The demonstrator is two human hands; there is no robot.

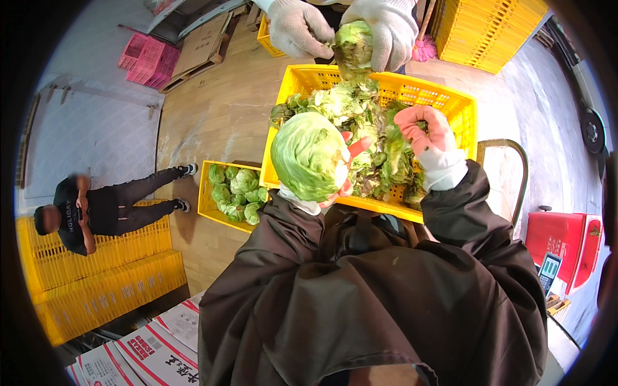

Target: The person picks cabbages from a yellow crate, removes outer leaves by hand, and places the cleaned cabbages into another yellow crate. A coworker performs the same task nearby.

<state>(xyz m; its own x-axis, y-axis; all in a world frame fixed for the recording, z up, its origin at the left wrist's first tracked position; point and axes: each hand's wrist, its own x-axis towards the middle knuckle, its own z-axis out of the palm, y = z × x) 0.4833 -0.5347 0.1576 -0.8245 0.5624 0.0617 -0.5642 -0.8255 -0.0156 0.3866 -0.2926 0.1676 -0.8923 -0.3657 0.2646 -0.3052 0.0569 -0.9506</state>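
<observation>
My left hand, in a pink-coated glove, holds a head of iceberg lettuce over a yellow plastic crate. The lettuce hides much of that hand; a brownish patch shows on its side near my fingers. My right hand, gloved alike, is curled over the crate's right half with its fingers around a dark green bit of leaf, mostly hidden. Loose and wilted lettuce leaves lie heaped in the crate. Several lettuce heads fill a smaller yellow crate at the left.
Opposite, a co-worker's gloved hands hold a browned lettuce over the crate's far edge. A person stands at left by stacked yellow crates. Printed cartons lie lower left. A red container stands right; crates rise behind.
</observation>
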